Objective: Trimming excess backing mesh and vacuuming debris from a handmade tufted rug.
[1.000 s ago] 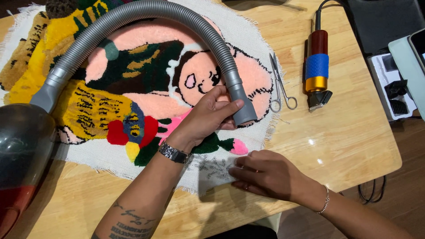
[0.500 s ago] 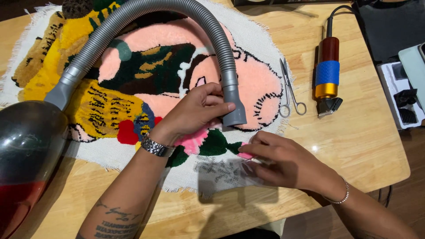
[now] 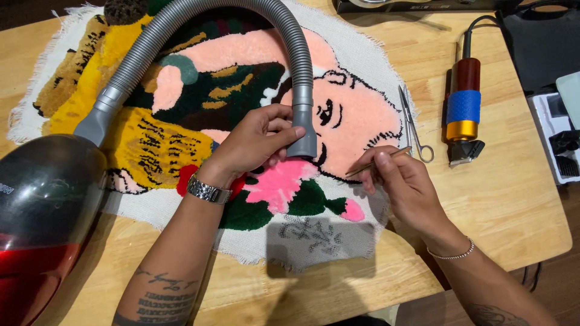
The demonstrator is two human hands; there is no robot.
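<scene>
A colourful tufted rug [image 3: 362, 115] with pink, yellow and green patches lies flat on a wooden table [image 3: 501, 205]. My left hand [image 3: 257, 145] grips the grey nozzle end of a ribbed vacuum hose [image 3: 300, 78], holding its mouth down on the pink pile. The hose arcs back to a dark red and black vacuum body [image 3: 45, 211] at the left edge. My right hand [image 3: 399, 181] pinches thin metal tweezers [image 3: 377, 162], whose tip points at the rug just right of the nozzle.
Small scissors [image 3: 414, 127] lie on the table by the rug's right edge. Beside them rests a corded electric trimmer [image 3: 463, 111] with a blue and gold body. A black case [image 3: 544, 48] and a white box of attachments [image 3: 559, 145] sit at the far right.
My left hand has slid the nozzle up the rug from its lower edge. My right hand lifted off the rug's backing cloth and now holds tweezers. The view has moved in closer.
</scene>
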